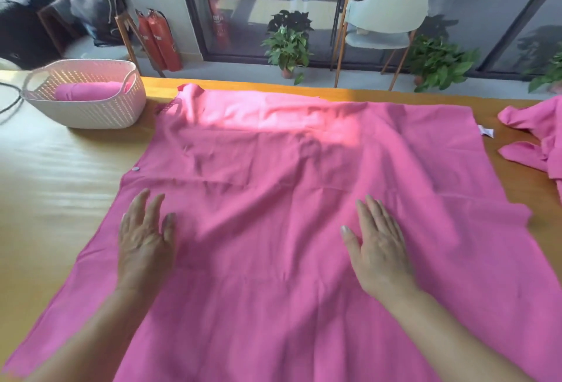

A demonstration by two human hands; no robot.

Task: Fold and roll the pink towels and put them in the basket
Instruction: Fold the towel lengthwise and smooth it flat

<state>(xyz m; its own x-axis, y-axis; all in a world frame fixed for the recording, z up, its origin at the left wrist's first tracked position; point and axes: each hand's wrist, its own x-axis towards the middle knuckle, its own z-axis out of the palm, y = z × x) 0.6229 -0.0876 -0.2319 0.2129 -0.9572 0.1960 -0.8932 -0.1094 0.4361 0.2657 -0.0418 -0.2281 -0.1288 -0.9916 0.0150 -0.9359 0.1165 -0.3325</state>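
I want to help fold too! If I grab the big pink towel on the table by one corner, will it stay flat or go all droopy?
Probably droopy: the big pink towel looks thin, with soft creases, and drapes over the table's near edge. It likely feels light. It may slide, since the table looks smooth and shiny.

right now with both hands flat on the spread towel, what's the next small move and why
Probably sweep both hands, left hand and right hand, outward to flatten the pink towel; it lies unfolded on the table with creases showing, so smoothing should come before the first fold.
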